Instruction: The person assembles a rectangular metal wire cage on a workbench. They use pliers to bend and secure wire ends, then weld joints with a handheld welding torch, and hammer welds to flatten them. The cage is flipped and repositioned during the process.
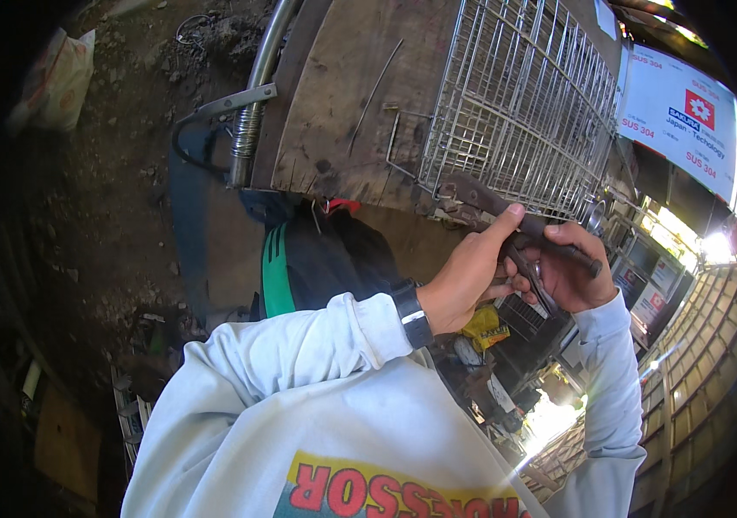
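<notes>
Both my hands are closed on a dark, worn pair of pliers [482, 195] with long handles. My left hand [472, 268], with a black watch on its wrist, has its thumb along the tool and its fingers curled beneath. My right hand [571, 268] wraps round the handle end. The tool's head is at the near corner of a shiny wire rack [515, 95] on a wooden bench [342, 104]; whether its jaws touch the wire I cannot tell. A bent wire frame [392, 142] sticks out from the rack's left side.
A loose wire [375, 95] lies on the bench. At its left edge a metal tube [247, 142] carries coiled wire and a flat metal bar [234, 102]. A printed white-blue panel [679, 121] stands at right. A yellow packet [483, 328] is below my hands. Dirt floor [118, 224] lies left.
</notes>
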